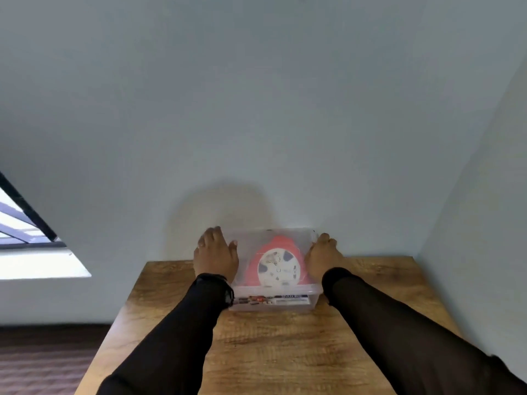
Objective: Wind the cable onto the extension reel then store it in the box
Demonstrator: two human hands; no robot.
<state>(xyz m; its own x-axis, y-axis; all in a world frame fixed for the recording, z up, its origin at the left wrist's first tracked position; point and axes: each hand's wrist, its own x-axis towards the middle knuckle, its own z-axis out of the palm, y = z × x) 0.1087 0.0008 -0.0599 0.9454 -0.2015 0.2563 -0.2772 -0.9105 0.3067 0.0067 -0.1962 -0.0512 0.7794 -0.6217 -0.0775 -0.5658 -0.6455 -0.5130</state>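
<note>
A red extension reel (275, 265) with a white round centre lies inside a clear plastic box (273, 302) at the far middle of the wooden table, close to the wall. A clear lid seems to cover the box, with the reel showing through it. My left hand (215, 253) lies on the box's left side, fingers stretched along the top edge. On the right side, my right hand (323, 256) has its fingers curled over the rim. No loose cable shows outside the box.
The wooden table (271, 346) stands in a corner, with a grey wall behind it and another wall (470, 223) on the right. A window (25, 238) is at the left. Dark floor (48, 357) lies beyond the table's left edge.
</note>
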